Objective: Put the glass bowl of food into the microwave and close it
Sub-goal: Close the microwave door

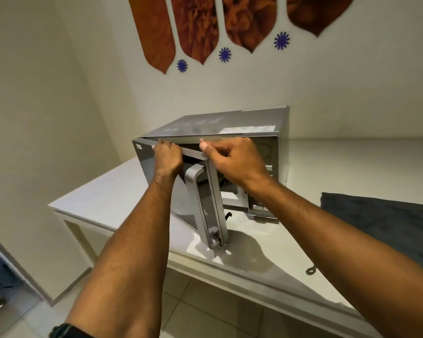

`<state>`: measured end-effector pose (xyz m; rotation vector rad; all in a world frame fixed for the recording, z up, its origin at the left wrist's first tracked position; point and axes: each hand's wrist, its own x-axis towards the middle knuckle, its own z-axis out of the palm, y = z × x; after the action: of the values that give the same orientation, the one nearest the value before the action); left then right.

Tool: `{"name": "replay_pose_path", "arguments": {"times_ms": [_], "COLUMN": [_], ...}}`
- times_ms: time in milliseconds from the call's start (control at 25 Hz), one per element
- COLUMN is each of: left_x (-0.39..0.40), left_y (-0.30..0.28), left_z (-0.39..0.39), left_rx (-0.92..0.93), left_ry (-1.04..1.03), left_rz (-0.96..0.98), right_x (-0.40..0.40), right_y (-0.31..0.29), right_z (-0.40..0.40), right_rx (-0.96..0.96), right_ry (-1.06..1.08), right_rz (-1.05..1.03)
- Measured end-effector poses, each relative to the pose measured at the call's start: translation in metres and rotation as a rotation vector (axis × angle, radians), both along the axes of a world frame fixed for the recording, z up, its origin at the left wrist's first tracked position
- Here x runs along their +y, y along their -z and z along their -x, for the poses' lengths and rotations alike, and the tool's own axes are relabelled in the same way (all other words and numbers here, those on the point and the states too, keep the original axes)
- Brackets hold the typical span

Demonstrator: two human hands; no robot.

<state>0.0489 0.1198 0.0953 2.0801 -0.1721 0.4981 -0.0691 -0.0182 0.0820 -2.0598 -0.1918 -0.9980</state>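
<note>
A silver microwave (pixel 220 125) stands on a white counter (pixel 103 198) against the wall. Its door (pixel 181 203) is swung partly open toward me, with a silver handle (pixel 200 203) along its free edge. My left hand (pixel 167 158) grips the door's top edge from the outside. My right hand (pixel 232 159) pinches the same top edge near the handle corner. The cavity behind the door is mostly hidden by my hands and the door. I see no glass bowl of food in view.
A dark blue cloth (pixel 388 223) lies on the counter to the right. A small metal object (pixel 310 270) rests near the counter's front edge. Brown leaf-shaped wall decorations (pixel 195 30) hang above. The counter's front edge (pixel 230 272) runs diagonally below my arms.
</note>
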Motion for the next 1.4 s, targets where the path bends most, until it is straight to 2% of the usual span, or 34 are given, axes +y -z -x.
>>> {"name": "replay_pose_path", "arguments": {"times_ms": [160, 360, 480, 640, 720, 840, 1120, 1400], "left_x": [-0.026, -0.059, -0.079, -0.101, -0.111, -0.123, -0.129, -0.136], "left_y": [0.011, 0.033, 0.045, 0.054, 0.058, 0.063, 0.066, 0.066], "left_z": [0.007, 0.035, 0.045, 0.051, 0.052, 0.05, 0.042, 0.035], "left_rx": [-0.069, -0.355, -0.324, -0.148, -0.075, 0.014, -0.056, -0.054], "left_ry": [-0.081, -0.142, -0.122, -0.09, -0.064, 0.037, 0.064, 0.061], "left_rz": [0.091, 0.294, 0.35, 0.444, 0.484, 0.544, 0.553, 0.505], "right_x": [-0.017, -0.037, -0.044, -0.059, -0.066, -0.072, -0.063, -0.056], "right_y": [-0.006, -0.008, -0.013, -0.02, -0.022, -0.022, -0.015, -0.011], "right_z": [-0.007, -0.014, -0.017, -0.018, -0.021, -0.025, -0.035, -0.034], "right_rx": [0.075, 0.042, 0.066, 0.084, 0.195, 0.368, 0.304, 0.279], "right_ry": [0.155, 0.213, 0.307, 0.53, 0.632, 0.642, 0.742, 0.802], "right_rz": [0.529, 0.697, 0.826, 0.817, 0.787, 0.716, 0.676, 0.745]}}
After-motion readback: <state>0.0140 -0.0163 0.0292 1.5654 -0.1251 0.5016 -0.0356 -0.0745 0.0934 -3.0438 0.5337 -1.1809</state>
